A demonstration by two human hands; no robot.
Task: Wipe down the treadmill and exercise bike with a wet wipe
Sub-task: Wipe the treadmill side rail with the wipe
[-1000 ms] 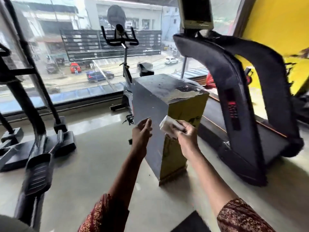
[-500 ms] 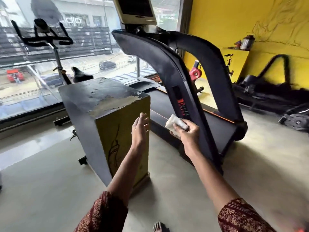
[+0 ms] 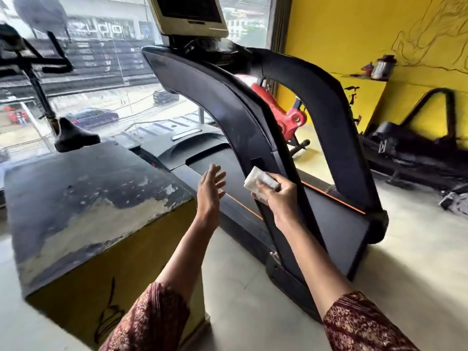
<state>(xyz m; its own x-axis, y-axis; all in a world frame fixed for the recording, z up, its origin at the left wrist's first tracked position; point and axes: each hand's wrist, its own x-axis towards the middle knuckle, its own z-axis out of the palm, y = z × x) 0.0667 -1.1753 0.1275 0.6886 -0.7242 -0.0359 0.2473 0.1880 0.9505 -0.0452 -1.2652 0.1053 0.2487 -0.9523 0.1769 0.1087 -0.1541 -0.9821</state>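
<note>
Wipe (image 3: 256,179) in right hand (image 3: 281,196) against treadmill (image 3: 222,105)

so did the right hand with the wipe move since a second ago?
Yes. The right hand carried the wet wipe rightward, away from the yellow box, to the treadmill's near upright.

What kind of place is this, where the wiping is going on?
Probably a gym: a treadmill with a console screen, an exercise bike by the window, and another black machine against the yellow wall.
</note>
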